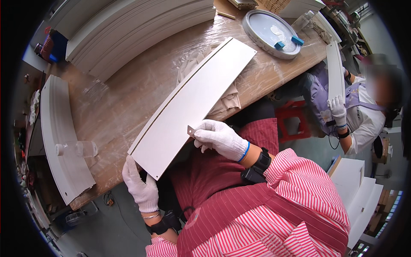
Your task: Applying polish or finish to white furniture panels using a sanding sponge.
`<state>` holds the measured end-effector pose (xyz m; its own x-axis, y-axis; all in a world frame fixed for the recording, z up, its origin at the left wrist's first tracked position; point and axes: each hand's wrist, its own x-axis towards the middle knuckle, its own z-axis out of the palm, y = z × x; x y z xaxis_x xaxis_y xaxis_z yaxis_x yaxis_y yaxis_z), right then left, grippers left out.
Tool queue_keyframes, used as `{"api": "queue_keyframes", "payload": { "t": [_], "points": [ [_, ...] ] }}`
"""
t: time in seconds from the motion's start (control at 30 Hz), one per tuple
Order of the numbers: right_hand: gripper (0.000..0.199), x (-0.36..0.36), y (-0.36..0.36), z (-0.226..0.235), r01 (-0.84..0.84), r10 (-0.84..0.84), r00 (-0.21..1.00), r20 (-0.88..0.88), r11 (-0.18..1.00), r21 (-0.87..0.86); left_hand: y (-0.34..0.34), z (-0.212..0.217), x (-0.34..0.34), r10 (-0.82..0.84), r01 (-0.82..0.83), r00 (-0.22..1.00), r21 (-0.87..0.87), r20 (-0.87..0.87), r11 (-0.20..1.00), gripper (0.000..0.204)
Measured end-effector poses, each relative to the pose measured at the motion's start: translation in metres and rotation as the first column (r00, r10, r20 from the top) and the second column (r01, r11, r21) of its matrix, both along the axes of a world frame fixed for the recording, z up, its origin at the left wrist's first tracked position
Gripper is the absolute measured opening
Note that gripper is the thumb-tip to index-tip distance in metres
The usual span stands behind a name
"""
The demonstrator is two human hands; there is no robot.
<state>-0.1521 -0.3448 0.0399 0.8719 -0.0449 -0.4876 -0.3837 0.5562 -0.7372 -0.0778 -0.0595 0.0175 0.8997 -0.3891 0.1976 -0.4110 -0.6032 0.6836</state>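
White-gloved, the left hand (141,190) is curving loosely with fingers parted at the near end of a long white curved panel (192,103), probably to steady it; whether it is gripping or only bracing is impossible to tell. The right hand (222,139) is closing thumb and fingers on a small metal plate (191,131) with a hole, holding it out by the panel's near long edge, likely to leave its corner free. The panel is lying slantwise over the tabletop (124,103), a crumpled beige cloth (229,100) beneath it apparently cushioning its underside. Clear film is covering the wood, perhaps for protection.

To the left, a stack of curved panels (62,128) is nesting closely, a clear bottle (85,148) sitting beside it, its contents unclear. Farther off, a shallow round grey tray (252,32) is holding white paste (277,31) and a blue block (279,45); a second blue block (297,40) is resting at its rim. Beyond the tabletop's right edge, a co-worker (364,115) is holding a similar panel (335,70).
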Motion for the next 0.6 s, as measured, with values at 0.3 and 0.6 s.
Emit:
{"api": "queue_keyframes", "payload": {
  "t": [0.3, 0.6],
  "points": [
    [0.021, 0.007, -0.046, 0.002, 0.249, -0.209, 0.932, 0.297, 0.963, -0.104, -0.026, 0.004, 0.067, -0.149, -0.145, 0.931, -0.713, -0.333, 0.686, 0.041],
    [0.014, 0.0, -0.098, -0.057, 0.377, -0.539, 0.783, 0.312, 0.809, 0.451, -0.002, 0.005, 0.045, -0.088, -0.563, 0.707, -0.634, -0.702, 0.53, 0.036]
  ]
}}
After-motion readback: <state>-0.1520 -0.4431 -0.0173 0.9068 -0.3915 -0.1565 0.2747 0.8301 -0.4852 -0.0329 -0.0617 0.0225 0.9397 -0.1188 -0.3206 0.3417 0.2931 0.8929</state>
